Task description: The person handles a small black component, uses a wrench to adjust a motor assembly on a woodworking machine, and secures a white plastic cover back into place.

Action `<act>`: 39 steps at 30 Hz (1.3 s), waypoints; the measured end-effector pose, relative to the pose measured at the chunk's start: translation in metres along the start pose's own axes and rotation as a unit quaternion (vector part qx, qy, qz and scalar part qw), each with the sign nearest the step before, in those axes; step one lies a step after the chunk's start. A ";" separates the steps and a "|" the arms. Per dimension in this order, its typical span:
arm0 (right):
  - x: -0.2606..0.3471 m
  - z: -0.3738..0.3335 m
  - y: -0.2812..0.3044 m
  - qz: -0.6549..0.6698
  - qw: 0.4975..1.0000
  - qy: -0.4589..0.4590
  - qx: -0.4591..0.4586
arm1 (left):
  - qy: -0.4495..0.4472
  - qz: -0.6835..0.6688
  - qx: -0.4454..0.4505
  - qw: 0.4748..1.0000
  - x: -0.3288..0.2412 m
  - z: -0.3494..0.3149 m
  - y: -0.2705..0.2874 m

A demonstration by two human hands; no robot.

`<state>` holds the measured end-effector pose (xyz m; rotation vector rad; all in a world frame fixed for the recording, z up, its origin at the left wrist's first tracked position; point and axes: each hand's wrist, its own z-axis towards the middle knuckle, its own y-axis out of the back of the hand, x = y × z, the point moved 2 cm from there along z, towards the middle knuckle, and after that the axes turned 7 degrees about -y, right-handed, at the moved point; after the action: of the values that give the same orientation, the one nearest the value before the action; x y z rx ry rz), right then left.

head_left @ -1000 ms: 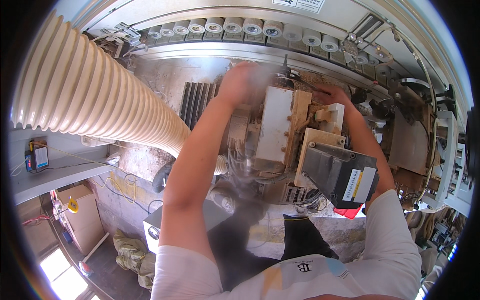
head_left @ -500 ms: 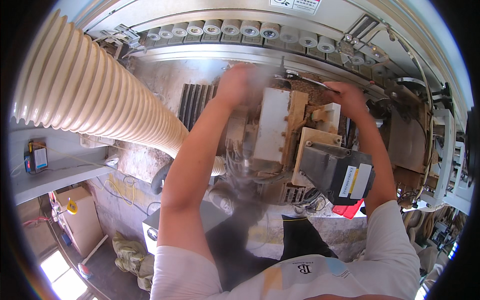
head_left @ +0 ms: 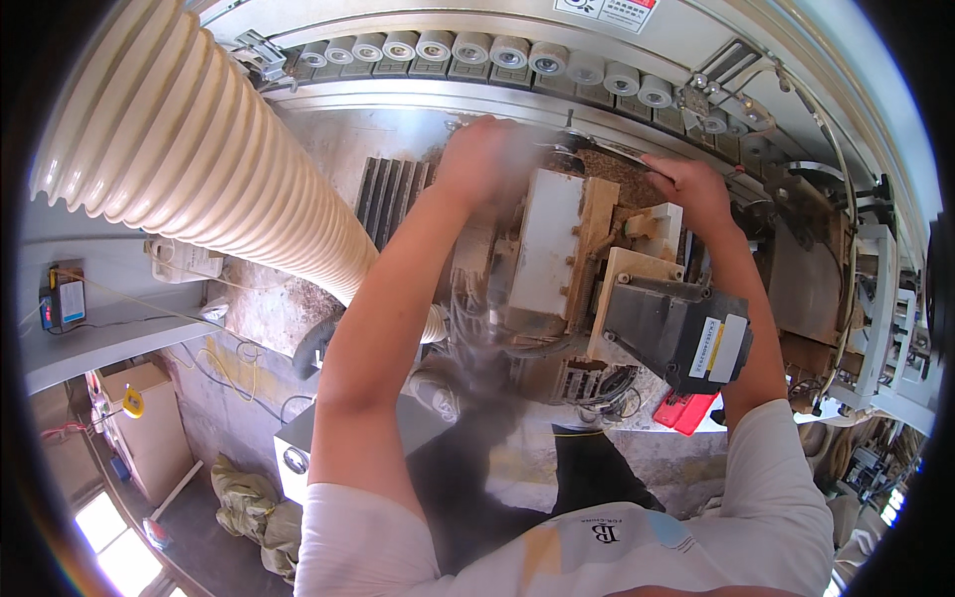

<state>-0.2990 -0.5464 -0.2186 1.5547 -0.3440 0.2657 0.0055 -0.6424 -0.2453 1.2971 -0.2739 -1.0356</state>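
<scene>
My right hand [head_left: 693, 192] is closed round the handle end of a metal wrench [head_left: 619, 152], possibly a ratchet. The tool slants up and left to a dark round part [head_left: 565, 147] with a thin upright pin, at the machine's far side. Close to that part, on its left, is my left hand [head_left: 482, 162]; a hazy smear hides its fingers. Between my arms stands a dusty machine unit with a white cover plate [head_left: 545, 239] and brown block. A black motor housing [head_left: 662, 333] with a label sits beside my right forearm.
A thick ribbed cream hose [head_left: 214, 149] runs down along the left. Rollers [head_left: 471, 48] line the rail at the back. A dark ribbed block [head_left: 391, 199] lies left of my left forearm. Near the front edge is a red case [head_left: 684, 410]. Sawdust [head_left: 609, 177] covers the bed.
The view has shifted slightly, so the hose looks larger and the red case shows more. The wrench handle now looks a little shorter and darker. Both hands stay at nearly the same spots.
</scene>
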 end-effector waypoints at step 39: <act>0.017 0.020 0.054 0.059 0.973 0.044 0.218 | 0.150 -0.156 -0.014 0.976 0.020 0.017 0.074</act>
<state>-0.3046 -0.5673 -0.1627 1.9491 -0.3236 0.5284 0.0396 -0.6753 -0.1825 1.4802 0.1788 -1.0802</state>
